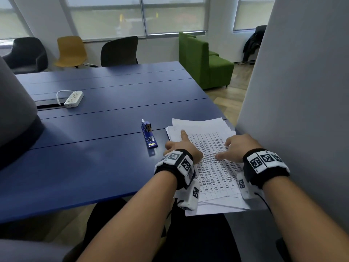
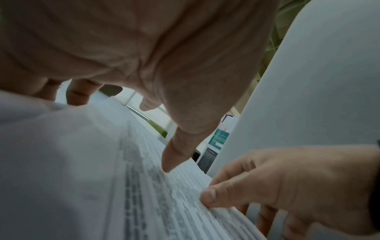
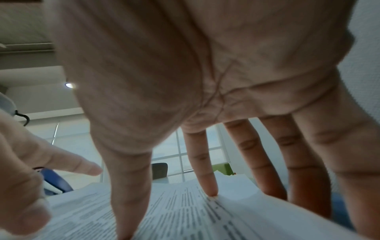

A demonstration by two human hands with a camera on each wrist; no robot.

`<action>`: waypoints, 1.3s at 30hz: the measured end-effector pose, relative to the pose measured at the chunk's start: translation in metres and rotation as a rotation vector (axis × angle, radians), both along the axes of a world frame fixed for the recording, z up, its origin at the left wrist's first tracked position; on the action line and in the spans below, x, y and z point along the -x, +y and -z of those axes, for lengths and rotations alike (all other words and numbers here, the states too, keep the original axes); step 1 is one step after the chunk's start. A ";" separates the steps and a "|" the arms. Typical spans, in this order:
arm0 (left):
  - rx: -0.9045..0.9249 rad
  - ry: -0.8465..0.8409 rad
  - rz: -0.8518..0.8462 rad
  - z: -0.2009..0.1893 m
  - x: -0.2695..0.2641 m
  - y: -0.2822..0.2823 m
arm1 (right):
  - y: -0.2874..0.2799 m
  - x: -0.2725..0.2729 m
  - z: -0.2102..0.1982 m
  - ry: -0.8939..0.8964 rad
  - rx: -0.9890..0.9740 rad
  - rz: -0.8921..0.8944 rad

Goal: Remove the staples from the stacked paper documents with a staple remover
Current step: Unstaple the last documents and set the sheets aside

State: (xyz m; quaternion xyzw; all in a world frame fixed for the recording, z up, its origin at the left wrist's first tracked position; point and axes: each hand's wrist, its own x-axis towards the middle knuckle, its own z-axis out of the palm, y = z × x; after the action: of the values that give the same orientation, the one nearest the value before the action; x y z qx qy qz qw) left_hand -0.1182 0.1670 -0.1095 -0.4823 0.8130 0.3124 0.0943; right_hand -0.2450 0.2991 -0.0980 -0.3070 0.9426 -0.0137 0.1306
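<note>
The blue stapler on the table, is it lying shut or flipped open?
Shut, as far as the head view shows: the blue stapler lies flat on the blue table, top arm down along its base, left of the papers.

On the blue table (image 1: 94,167) lie one loose stack of white printed papers (image 1: 211,148), one blue stapler (image 1: 149,136) and one white power strip (image 1: 74,99).

Blue table (image 1: 85,163) carries stacked papers (image 1: 211,148), blue stapler (image 1: 149,136), white power strip (image 1: 73,99)

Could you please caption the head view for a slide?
Both hands, left and right, rest on stacked papers beside a blue stapler.
</note>
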 end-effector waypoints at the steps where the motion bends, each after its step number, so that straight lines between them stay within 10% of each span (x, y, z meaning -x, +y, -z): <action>1: -0.001 0.012 0.006 -0.001 -0.001 -0.004 | 0.000 -0.001 0.000 0.001 -0.003 -0.006; 33: -0.310 0.618 -0.045 -0.023 -0.045 -0.024 | 0.006 -0.018 -0.003 0.015 0.037 -0.052; 39: -0.318 0.932 0.033 -0.041 -0.099 -0.050 | 0.003 -0.025 0.003 -0.210 0.842 0.164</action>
State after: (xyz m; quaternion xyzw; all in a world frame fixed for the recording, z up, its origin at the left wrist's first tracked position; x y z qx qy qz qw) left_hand -0.0197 0.1166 -0.0689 -0.2578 0.7185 0.6136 -0.2021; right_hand -0.2202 0.3020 -0.1012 -0.2547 0.8577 -0.4380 0.0875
